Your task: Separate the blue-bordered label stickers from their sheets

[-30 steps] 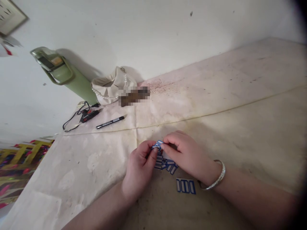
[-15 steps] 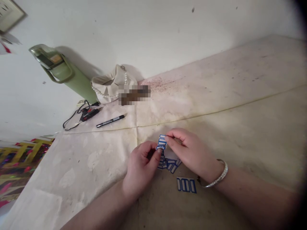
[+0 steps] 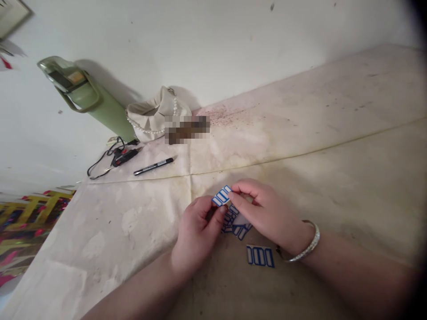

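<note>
Pinching a small strip [image 3: 221,196] of white stickers with blue edges, left hand [image 3: 196,233] and right hand [image 3: 263,213] both closed on it, just above more stickers [image 3: 237,226] on the table [image 3: 333,146].

Labels [image 3: 222,196] are looking like glossy paper; table cover [image 3: 300,146] is showing matt, stained cloth; bangle [image 3: 305,251] is gleaming, shiny metal.

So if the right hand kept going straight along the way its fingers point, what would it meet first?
The right hand points left toward the left hand; its fingertips already pinch the small blue-and-white label strip, so the left thumb comes next, though depth is unclear.
</note>
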A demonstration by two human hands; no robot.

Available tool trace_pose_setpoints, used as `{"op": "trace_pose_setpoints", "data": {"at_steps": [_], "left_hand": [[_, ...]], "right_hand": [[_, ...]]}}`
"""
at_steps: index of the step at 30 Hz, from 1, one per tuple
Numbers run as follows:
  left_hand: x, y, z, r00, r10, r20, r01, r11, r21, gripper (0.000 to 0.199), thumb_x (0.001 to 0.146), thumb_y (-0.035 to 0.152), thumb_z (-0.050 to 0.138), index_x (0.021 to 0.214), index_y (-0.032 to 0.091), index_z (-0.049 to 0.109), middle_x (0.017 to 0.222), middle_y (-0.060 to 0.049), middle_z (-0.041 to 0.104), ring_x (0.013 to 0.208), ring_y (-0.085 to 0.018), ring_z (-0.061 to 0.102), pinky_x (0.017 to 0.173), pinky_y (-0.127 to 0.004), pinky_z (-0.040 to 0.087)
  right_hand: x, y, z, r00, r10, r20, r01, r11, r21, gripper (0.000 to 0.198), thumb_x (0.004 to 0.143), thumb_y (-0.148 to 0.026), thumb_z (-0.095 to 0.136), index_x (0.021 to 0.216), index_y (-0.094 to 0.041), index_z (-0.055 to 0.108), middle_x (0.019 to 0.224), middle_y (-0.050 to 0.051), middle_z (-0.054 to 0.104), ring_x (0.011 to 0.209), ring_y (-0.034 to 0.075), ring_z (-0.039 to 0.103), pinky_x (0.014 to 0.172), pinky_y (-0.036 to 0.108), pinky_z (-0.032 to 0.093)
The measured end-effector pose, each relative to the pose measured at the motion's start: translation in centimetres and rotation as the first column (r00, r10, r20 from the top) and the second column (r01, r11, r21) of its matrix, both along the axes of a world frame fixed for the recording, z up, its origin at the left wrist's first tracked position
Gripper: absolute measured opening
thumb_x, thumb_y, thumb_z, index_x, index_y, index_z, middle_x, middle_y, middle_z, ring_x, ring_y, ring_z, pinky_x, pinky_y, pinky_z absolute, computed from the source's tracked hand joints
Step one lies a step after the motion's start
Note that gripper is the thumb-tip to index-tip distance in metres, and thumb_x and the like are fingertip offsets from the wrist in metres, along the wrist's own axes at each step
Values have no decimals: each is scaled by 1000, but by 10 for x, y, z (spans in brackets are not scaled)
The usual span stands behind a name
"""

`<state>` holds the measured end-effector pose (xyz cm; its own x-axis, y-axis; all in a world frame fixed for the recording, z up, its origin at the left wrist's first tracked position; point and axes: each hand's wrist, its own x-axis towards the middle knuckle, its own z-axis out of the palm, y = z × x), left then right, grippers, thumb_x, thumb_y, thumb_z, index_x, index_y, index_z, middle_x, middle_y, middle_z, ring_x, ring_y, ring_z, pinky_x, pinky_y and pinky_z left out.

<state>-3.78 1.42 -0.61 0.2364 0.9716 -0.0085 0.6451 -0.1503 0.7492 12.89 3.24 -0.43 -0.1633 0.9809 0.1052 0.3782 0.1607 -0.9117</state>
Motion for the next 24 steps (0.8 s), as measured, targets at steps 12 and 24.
{"op": "trace_pose_setpoints", "data": {"at_steps": [12, 24], "left_hand": [[3, 0, 6, 990, 35, 134, -30, 999, -44, 18, 89, 33, 50, 87, 18, 61, 75, -1, 60, 68, -14, 52, 60, -23, 42], [3, 0, 9, 997, -37, 73, 40, 998, -38, 29, 91, 32, 47, 66, 17, 52, 69, -1, 58, 67, -14, 52, 62, -26, 40]], "right_hand": [[-1, -2, 0, 998, 40, 51, -41, 999, 21, 16, 82, -19, 50, 69, -21, 59, 70, 0, 60, 67, 15, 55, 52, 25, 41], [-1, -3, 2, 993, 89, 74, -92, 995, 37, 18, 84, -21, 50, 67, -21, 57, 68, -1, 58, 68, 14, 53, 60, 27, 42]]}}
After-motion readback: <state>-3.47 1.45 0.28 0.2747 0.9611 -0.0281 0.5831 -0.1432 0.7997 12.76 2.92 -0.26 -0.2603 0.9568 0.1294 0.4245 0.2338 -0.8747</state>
